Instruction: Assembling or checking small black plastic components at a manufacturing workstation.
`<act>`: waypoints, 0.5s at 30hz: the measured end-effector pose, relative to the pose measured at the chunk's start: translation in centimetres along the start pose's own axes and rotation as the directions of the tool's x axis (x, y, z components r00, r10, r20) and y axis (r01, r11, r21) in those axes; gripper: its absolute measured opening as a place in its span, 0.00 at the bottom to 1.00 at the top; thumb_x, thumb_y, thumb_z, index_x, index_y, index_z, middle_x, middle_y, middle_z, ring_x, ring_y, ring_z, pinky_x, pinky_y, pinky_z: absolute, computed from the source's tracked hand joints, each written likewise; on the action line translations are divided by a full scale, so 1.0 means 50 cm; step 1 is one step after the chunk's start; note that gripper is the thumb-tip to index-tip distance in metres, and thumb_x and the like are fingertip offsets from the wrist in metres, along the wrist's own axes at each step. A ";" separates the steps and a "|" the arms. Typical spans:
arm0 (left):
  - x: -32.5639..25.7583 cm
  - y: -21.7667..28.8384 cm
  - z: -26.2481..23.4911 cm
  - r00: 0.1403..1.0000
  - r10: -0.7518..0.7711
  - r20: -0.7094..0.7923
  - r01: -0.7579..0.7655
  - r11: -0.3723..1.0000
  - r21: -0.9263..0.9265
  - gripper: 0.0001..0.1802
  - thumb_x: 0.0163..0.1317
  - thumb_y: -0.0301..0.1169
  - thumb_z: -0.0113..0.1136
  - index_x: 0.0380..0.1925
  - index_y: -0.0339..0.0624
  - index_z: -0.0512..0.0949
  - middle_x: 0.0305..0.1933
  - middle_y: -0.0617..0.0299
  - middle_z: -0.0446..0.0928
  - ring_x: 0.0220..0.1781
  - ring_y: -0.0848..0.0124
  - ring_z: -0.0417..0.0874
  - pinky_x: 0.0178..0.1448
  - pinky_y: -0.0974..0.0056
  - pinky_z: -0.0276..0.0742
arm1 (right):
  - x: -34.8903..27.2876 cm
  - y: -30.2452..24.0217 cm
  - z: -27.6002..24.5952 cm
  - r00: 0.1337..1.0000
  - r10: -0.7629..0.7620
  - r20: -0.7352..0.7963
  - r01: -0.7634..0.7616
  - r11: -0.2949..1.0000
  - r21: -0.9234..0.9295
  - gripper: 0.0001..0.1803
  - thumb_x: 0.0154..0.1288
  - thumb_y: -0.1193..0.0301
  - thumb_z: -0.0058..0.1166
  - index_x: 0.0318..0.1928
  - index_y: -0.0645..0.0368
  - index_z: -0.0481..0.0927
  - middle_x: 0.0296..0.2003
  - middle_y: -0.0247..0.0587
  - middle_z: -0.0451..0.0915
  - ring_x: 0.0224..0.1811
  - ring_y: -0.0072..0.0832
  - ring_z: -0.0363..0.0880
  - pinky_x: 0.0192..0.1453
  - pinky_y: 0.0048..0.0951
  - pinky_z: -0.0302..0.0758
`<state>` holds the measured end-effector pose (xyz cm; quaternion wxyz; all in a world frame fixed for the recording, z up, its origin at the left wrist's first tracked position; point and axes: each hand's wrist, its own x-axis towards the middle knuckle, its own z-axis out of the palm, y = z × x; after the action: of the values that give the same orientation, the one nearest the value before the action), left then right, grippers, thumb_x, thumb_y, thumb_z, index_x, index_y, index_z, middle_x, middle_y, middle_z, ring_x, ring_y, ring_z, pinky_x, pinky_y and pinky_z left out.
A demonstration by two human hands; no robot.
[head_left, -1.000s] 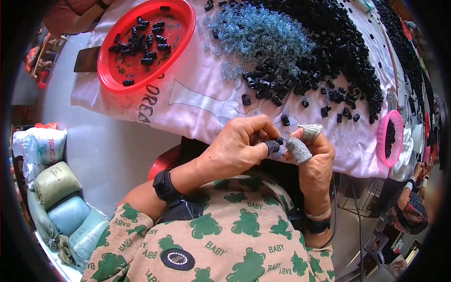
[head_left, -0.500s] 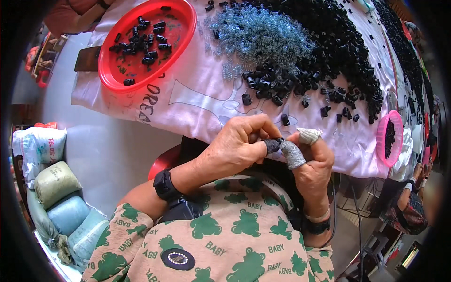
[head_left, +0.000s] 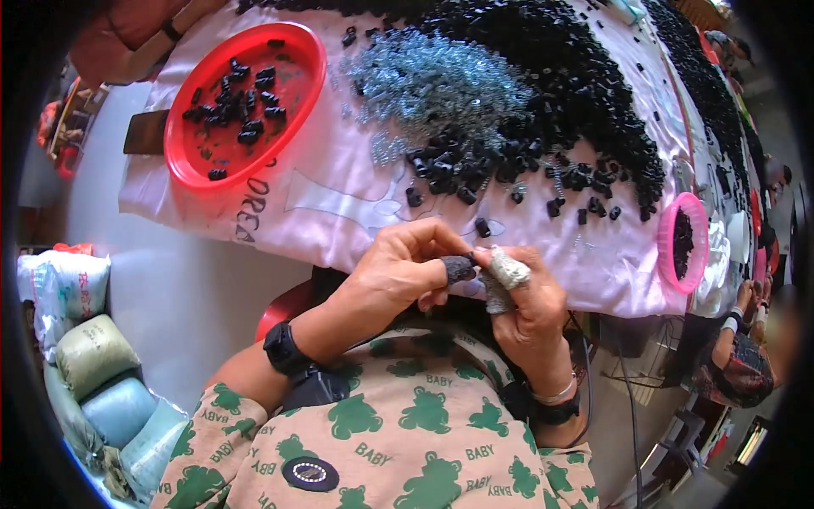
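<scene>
My left hand [head_left: 392, 270] and my right hand [head_left: 532, 297] meet fingertip to fingertip at the table's near edge. Between them both pinch a small black part [head_left: 471, 254], mostly hidden by the fingers. A dark cloth finger cover [head_left: 459, 269] wraps a left digit; pale and grey covers [head_left: 509, 268] sit on right digits. Just beyond the hands lies a single black plastic piece [head_left: 482, 227]. Farther off are a heap of small clear-bluish metal springs [head_left: 441, 85] and a wide heap of black plastic pieces [head_left: 585, 102].
A red basin [head_left: 292, 89] with several black pieces stands at the left on the pink cloth [head_left: 326, 242]. A pink basket [head_left: 697, 242] holding small dark bits is at the right edge. Filled sacks [head_left: 97, 349] lie at lower left. Other people sit around the table.
The whole view has shifted slightly, so things appear a little further left. My fingers have altered their grip, with the right digits now closer together over the black part.
</scene>
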<state>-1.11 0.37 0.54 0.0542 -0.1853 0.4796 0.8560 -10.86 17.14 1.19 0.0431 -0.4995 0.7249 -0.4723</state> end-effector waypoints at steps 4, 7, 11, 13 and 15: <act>-0.002 0.005 0.007 1.000 -0.007 -0.017 0.007 1.000 -0.028 0.08 0.62 0.22 0.57 0.41 0.35 0.78 0.30 0.65 0.78 0.23 0.83 0.74 0.25 0.78 0.68 | 0.001 0.003 -0.002 1.000 -0.023 0.004 0.023 1.000 0.002 0.25 0.47 0.89 0.55 0.49 0.65 0.80 0.39 0.48 0.80 0.40 0.43 0.81 0.43 0.36 0.79; -0.002 0.003 0.003 0.999 -0.019 -0.027 0.019 1.000 0.011 0.07 0.63 0.24 0.58 0.40 0.35 0.78 0.32 0.64 0.80 0.24 0.84 0.74 0.26 0.78 0.69 | -0.001 0.006 -0.005 1.000 0.002 0.025 -0.001 1.000 -0.005 0.24 0.46 0.88 0.56 0.49 0.64 0.81 0.39 0.49 0.80 0.40 0.43 0.81 0.42 0.34 0.79; 0.003 0.006 -0.004 0.999 -0.029 -0.045 0.030 0.999 0.027 0.07 0.63 0.24 0.58 0.41 0.35 0.78 0.34 0.61 0.81 0.24 0.83 0.75 0.26 0.78 0.69 | -0.004 0.014 -0.021 0.991 0.119 -0.053 -0.123 0.989 -0.081 0.22 0.49 0.86 0.56 0.49 0.64 0.81 0.38 0.50 0.80 0.39 0.45 0.81 0.41 0.34 0.78; 0.007 0.011 -0.010 0.996 -0.012 -0.087 0.013 1.000 0.012 0.08 0.64 0.24 0.58 0.42 0.35 0.77 0.36 0.58 0.82 0.24 0.83 0.76 0.25 0.78 0.70 | -0.002 0.039 -0.028 0.957 0.190 -0.217 -0.229 0.958 -0.173 0.21 0.52 0.86 0.53 0.48 0.63 0.81 0.37 0.49 0.78 0.36 0.42 0.81 0.40 0.33 0.77; 0.009 0.012 -0.010 0.997 -0.018 -0.073 0.018 1.000 -0.005 0.08 0.64 0.24 0.58 0.42 0.35 0.77 0.36 0.58 0.82 0.24 0.82 0.76 0.25 0.78 0.70 | 0.007 0.048 -0.034 0.935 0.256 -0.247 -0.301 0.939 -0.168 0.21 0.52 0.86 0.53 0.49 0.62 0.81 0.36 0.48 0.78 0.35 0.40 0.81 0.39 0.33 0.77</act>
<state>-1.55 -0.43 0.62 0.0439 -0.2210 0.4778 0.8491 -13.61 18.10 0.54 -0.0223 -0.3372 0.8332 -0.4376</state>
